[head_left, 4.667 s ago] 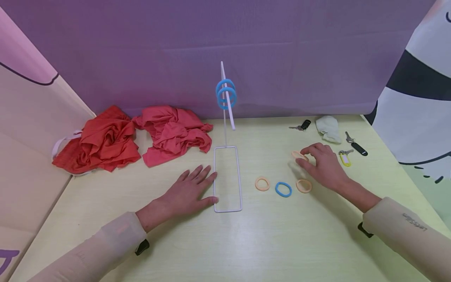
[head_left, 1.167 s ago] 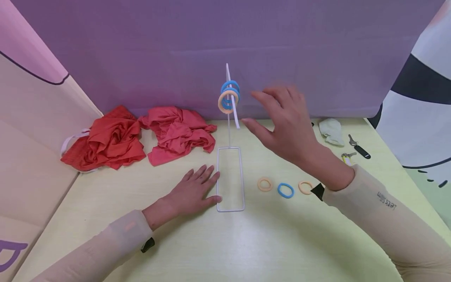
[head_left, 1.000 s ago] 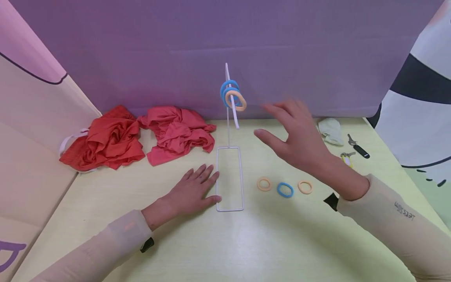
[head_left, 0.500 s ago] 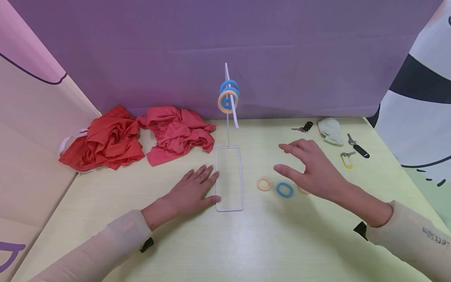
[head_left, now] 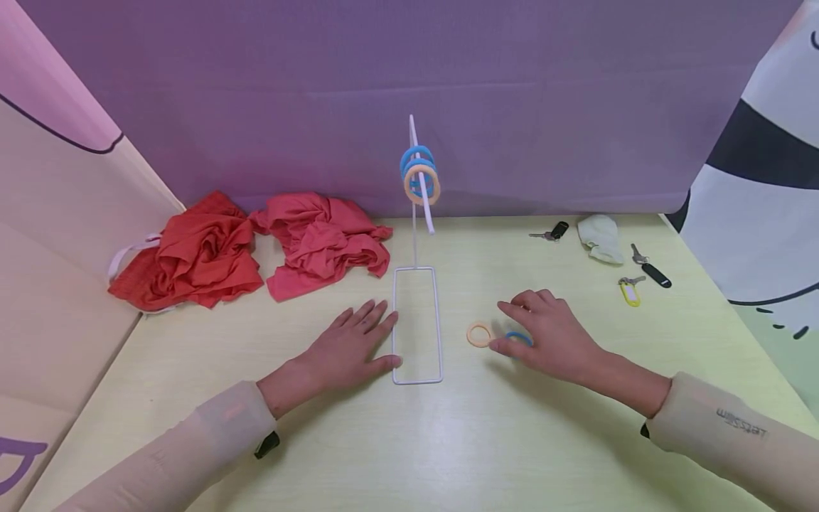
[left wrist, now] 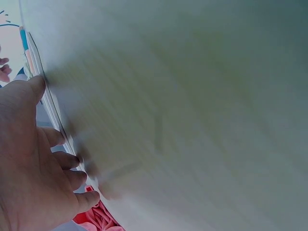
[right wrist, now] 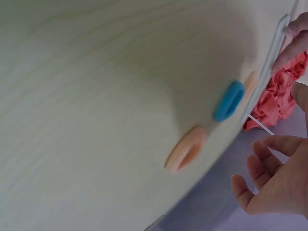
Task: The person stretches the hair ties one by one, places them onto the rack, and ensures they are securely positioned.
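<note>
A white wire stand (head_left: pixel 439 334) has a rectangular base on the table. Two blue hair ties (head_left: pixel 417 150) and a peach hair tie (head_left: pixel 407 189) hang on its upper arm. My left hand (head_left: pixel 342 348) lies flat, fingertips and thumb touching the base's left side. My right hand (head_left: pixel 557 341) hovers over a blue hair tie (head_left: pixel 520 336), thumb and fingers apart with nothing between them. Left of that hand lies a peach hair tie (head_left: pixel 470 336). Another peach hair tie (right wrist: pixel 180 148) shows in the right wrist view, but my hand hides it in the head view.
Two crumpled cloths, red (head_left: pixel 205 249) and pink (head_left: pixel 326 242), lie at the back left. At the back right are a key with a black tag (head_left: pixel 559 230), a white cloth bundle (head_left: pixel 600 238), a second black-tagged key (head_left: pixel 655 274) and a yellow-tagged key (head_left: pixel 630 293).
A peach hair tie, pinched by my right hand at first, now hangs on the stand's arm. That hand has let go and come down to the loose hair ties. My left hand has stayed.
</note>
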The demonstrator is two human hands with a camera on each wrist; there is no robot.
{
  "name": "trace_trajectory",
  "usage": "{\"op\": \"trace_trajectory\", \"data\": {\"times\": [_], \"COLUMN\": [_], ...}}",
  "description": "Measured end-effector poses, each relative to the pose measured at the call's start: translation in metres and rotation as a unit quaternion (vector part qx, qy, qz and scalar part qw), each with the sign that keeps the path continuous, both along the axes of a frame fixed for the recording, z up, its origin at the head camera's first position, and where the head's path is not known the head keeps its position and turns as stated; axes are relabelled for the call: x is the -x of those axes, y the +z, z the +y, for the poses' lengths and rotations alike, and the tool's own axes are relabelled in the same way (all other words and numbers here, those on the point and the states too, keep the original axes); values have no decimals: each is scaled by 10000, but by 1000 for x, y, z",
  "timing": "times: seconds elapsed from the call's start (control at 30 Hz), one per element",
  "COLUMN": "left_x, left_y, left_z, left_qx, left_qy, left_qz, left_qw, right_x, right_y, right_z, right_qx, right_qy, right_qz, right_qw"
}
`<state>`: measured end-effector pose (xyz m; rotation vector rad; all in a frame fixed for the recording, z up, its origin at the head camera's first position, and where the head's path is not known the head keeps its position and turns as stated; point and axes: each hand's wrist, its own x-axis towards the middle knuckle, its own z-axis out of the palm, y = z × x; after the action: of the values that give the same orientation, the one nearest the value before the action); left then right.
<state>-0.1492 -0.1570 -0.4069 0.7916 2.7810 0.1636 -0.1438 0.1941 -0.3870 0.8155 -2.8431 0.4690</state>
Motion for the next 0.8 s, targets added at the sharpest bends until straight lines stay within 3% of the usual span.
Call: {"op": "trace_trajectory", "data": {"times": [0.5,0.8], "left_x": [-1,-1], "left_y": [0,1], "left_z": [0,0], "left_qx": [11,106], "left_qy": [-15,79], "left_qz": [102,34], "left_qw": [9999,9999], "right_x": [9,11], "right_y": [-14,-20], "right_z": [-5,-13], "right_qx": [-403,-551], "right_qy": [110,211], "right_qz": [304,150], "right_qw": [9987,9981]}}
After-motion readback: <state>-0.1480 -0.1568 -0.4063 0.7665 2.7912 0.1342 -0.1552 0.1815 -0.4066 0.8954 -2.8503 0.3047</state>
